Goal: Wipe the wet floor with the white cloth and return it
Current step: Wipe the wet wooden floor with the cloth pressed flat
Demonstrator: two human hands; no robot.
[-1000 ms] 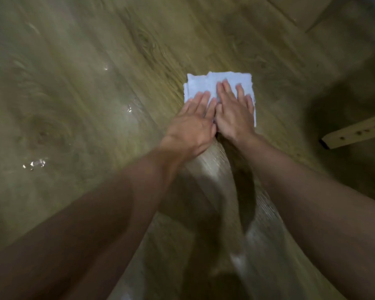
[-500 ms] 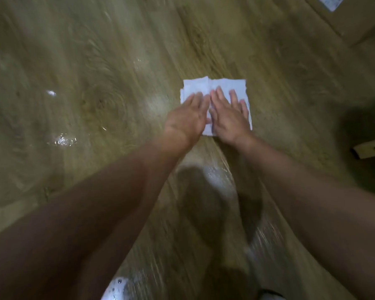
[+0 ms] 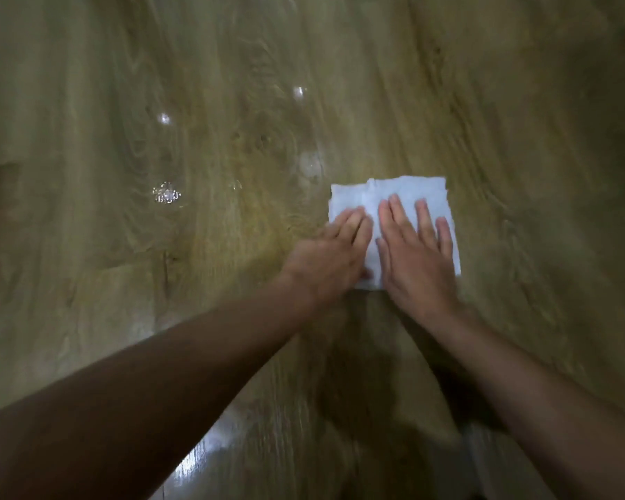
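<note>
- Two hands lie flat, fingers outstretched, on the white cloth [image 3: 390, 196]: left hand [image 3: 331, 259] on its left edge, right hand [image 3: 414, 256] across its middle.
- The cloth lies spread on the wooden floor [image 3: 520, 138].
- Small glints, possibly water drops [image 3: 166, 193], sit well left of it.

white cloth [image 3: 405, 194] folded into a rough rectangle, flat on wet wood-grain floor [image 3: 231, 175], water droplets [image 3: 166, 193] to its left

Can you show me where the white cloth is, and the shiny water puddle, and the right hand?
Cloth [image 3: 405, 191]: head view, on its bare far part above the fingers.
Puddle [image 3: 166, 194]: head view, on the glinting wet patch left of the cloth.
Right hand [image 3: 415, 261]: head view, on the back of the hand, flat on the cloth.
</note>
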